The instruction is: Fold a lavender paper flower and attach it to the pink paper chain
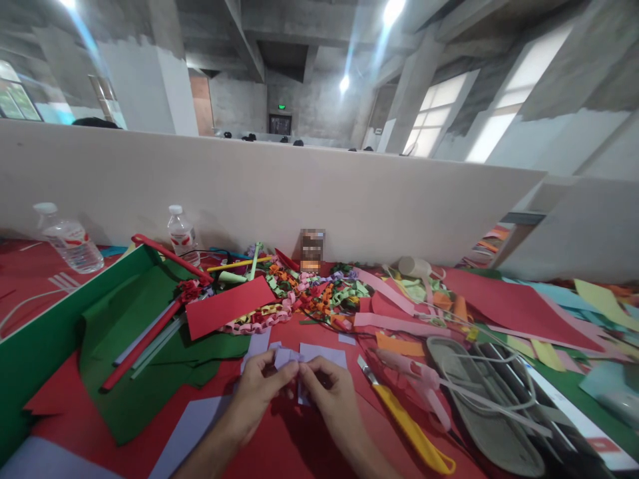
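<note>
Near the front middle of the red table, my left hand (262, 380) pinches a small piece of lavender paper (285, 357) between thumb and fingers. My right hand (330, 386) meets it there, thumb and fingertips closed on the same paper's right side. Part of the paper is hidden behind the fingers. More lavender sheets (324, 351) lie just beyond the hands. Right of my right hand lies a yellow-handled utility knife (407, 422), with a pink glue gun (424, 379) beside it.
Several paper chains (284, 309) are heaped ahead, near a red paper strip (229, 307). Green sheets (130, 332) spread at left beside a green upright board (64, 316). A grey open case (479, 399) lies at right. Water bottles (182, 233) stand before a white partition (249, 186).
</note>
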{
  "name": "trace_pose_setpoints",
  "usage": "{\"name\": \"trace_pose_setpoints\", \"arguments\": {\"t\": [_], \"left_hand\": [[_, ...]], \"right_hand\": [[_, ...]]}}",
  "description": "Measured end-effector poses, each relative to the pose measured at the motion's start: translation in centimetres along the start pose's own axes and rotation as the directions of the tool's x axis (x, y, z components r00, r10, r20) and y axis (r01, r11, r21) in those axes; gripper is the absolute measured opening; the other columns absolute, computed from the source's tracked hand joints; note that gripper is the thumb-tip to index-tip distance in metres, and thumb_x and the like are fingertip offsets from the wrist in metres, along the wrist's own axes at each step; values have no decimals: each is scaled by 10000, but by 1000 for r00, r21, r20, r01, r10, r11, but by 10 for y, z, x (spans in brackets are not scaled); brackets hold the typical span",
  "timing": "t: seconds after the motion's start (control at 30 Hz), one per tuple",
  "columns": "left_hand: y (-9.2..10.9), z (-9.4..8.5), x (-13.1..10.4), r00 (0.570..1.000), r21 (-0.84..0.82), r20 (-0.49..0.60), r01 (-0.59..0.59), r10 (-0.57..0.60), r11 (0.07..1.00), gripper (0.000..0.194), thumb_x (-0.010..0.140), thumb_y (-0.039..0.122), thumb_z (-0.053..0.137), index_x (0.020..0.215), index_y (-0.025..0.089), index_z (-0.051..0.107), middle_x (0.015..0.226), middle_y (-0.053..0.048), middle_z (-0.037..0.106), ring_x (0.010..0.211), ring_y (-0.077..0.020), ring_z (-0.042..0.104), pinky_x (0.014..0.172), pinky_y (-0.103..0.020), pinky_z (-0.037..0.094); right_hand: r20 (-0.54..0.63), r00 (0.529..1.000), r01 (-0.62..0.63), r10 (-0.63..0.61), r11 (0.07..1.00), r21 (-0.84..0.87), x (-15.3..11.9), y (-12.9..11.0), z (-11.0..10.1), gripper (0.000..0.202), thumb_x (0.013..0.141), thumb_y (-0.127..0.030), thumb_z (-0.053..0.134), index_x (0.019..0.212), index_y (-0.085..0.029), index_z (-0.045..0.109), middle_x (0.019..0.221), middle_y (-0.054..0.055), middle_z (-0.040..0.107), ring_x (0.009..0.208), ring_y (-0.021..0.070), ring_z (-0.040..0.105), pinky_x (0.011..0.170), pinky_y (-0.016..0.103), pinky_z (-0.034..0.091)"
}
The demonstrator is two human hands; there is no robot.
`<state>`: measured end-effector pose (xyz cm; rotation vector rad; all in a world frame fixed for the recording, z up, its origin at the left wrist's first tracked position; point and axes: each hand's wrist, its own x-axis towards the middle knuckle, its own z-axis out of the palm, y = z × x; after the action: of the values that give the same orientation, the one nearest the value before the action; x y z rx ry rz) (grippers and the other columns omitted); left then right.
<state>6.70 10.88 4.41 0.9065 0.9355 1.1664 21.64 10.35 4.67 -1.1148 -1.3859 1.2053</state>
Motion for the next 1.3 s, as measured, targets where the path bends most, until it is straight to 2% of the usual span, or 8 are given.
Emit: {"name": "trace_pose_setpoints", "arguments": {"t": [0.2, 0.3, 0.4, 0.73, 0.93, 1.07, 1.17, 1.3], "left_hand": [[0, -5, 6, 995, 139, -32, -84, 90, 987, 343, 688, 426, 831, 830, 131, 728, 670, -6, 631, 581, -122, 534, 528, -204, 445], [-4, -9, 9, 994, 249, 15, -104, 104, 963, 320, 726, 437, 788, 694, 130, 703, 567, 18, 573, 494, -100, 476, 464, -196, 355], [-9, -9, 9, 995, 282, 69, -85, 68, 956, 344, 753, 442, 753, 626, 132, 676, 514, 16, 566, 464, -102, 476, 471, -207, 339], [-1, -2, -1, 982, 199, 183, 6, -43, 980, 358, 832, 503, 665, 877, 167, 781, 726, -40, 727, 683, -204, 667, 685, -302, 534], [-2, -1, 1, 986, 92, 160, 33, -48, 995, 372, 803, 522, 696, 853, 164, 788, 731, -32, 710, 651, -196, 666, 690, -336, 567], [-2, -1, 1, 996, -29, 78, 51, -49, 998, 377, 775, 520, 736, 784, 144, 765, 718, -14, 651, 664, -175, 637, 673, -313, 567], [-1, -1, 1, 994, -19, 105, 39, -36, 999, 399, 787, 519, 732, 840, 125, 766, 769, -37, 657, 715, -181, 628, 673, -304, 566], [-2, -3, 2, 996, 11, 84, 1, -2, 1000, 407, 807, 527, 709, 855, 126, 758, 787, -42, 656, 743, -178, 601, 702, -301, 564]], "right_hand": [[-108, 963, 210, -249, 935, -286, -1, -5, -8, 266, 935, -400, 600, 1078, -197, 696, 935, 70, 694, 774, 196, 640, 679, 276, 523], [-76, 934, 296, -350, 873, -388, 0, -5, -13, 280, 934, -332, 606, 1186, -241, 685, 1093, 91, 668, 957, 227, 639, 823, 322, 537], [-22, 922, 339, -385, 836, -433, 1, -3, -15, 268, 933, -299, 608, 1184, -271, 701, 1124, 89, 653, 1038, 241, 627, 886, 354, 534], [14, 883, 419, -469, 777, -470, 3, -3, -14, 77, 921, -200, 606, 915, -233, 675, 964, 64, 648, 922, 220, 632, 797, 322, 528], [225, 769, 587, -599, 520, -621, 2, -1, -22, 209, 934, -119, 577, 1025, -262, 698, 1033, 72, 699, 961, 235, 624, 828, 381, 508], [324, 733, 623, -598, 399, -673, 2, -6, -27, 305, 920, -93, 569, 1128, -273, 700, 1120, 90, 700, 1016, 260, 614, 844, 416, 505], [317, 740, 629, -593, 444, -638, 0, -10, -27, 320, 912, -101, 565, 1138, -280, 703, 1155, 91, 682, 1045, 260, 610, 874, 419, 504], [82, 884, 442, -461, 766, -467, -2, -8, -19, 268, 953, -223, 549, 1189, -273, 666, 1190, 92, 644, 1084, 239, 616, 915, 375, 514]]}}
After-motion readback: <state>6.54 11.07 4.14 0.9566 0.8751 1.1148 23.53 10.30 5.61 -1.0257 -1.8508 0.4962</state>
